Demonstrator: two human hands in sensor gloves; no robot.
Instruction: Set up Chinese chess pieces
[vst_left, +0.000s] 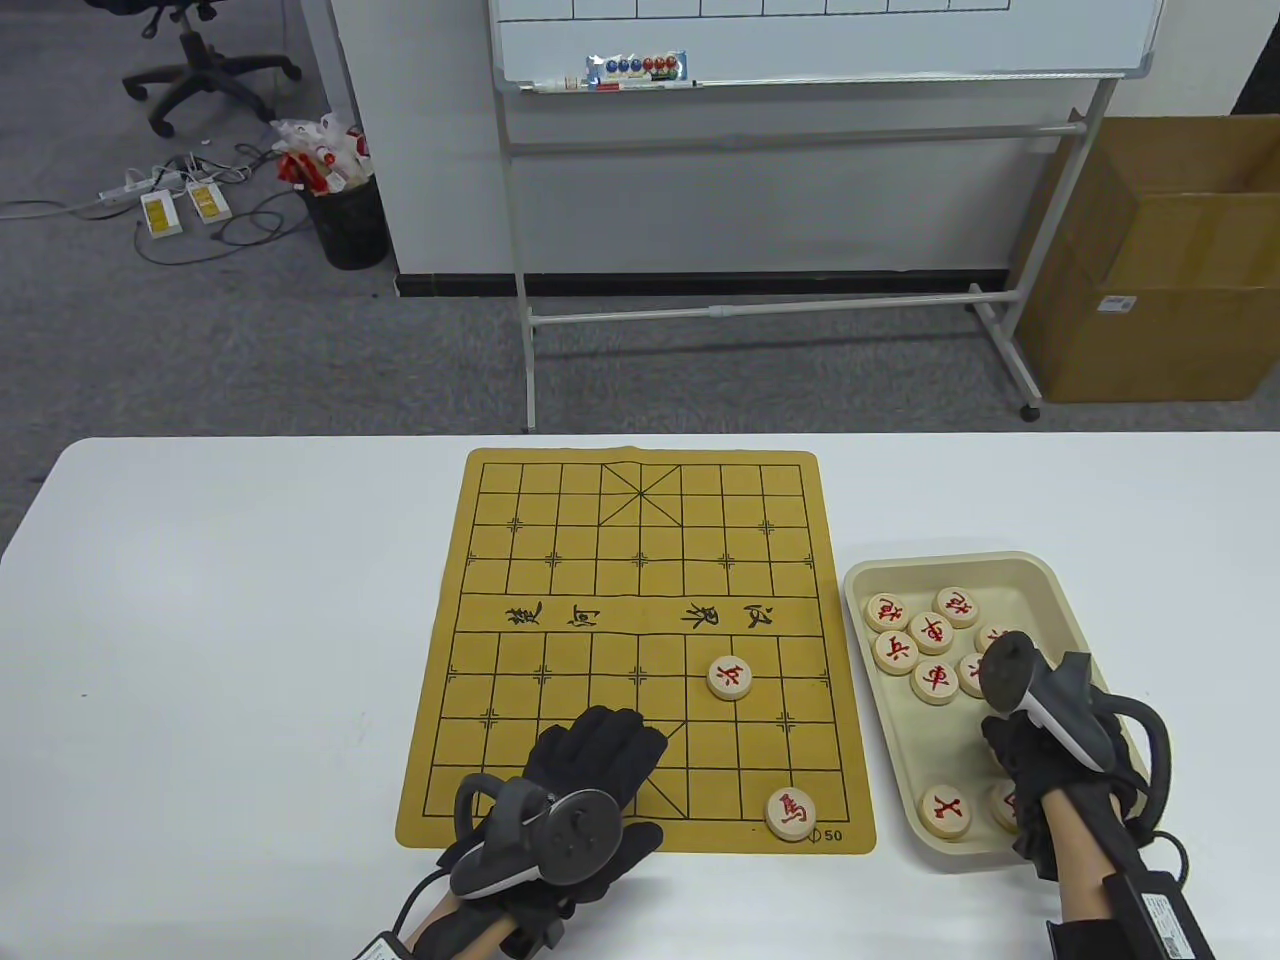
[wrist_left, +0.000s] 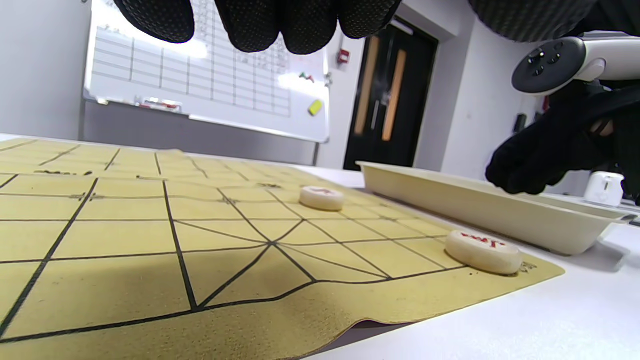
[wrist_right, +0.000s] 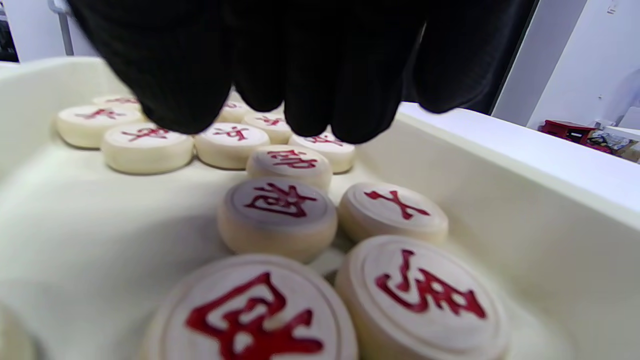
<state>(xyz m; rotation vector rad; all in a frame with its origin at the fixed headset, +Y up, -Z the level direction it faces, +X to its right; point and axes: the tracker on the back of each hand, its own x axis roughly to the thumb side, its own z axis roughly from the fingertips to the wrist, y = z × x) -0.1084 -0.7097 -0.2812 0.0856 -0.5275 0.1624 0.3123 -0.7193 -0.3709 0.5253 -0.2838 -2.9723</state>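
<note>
The tan chess board lies mid-table. Two red-lettered wooden pieces stand on it: one right of centre, one at the near right corner. My left hand rests flat on the board's near edge, fingers straight and empty. A cream tray to the right of the board holds several red pieces. My right hand hovers inside the tray with fingers hanging loosely curled over the pieces, gripping none that I can see.
White table stretches bare to the left of the board. Behind the table stand a whiteboard on a wheeled frame, a cardboard box and a black bin on the floor.
</note>
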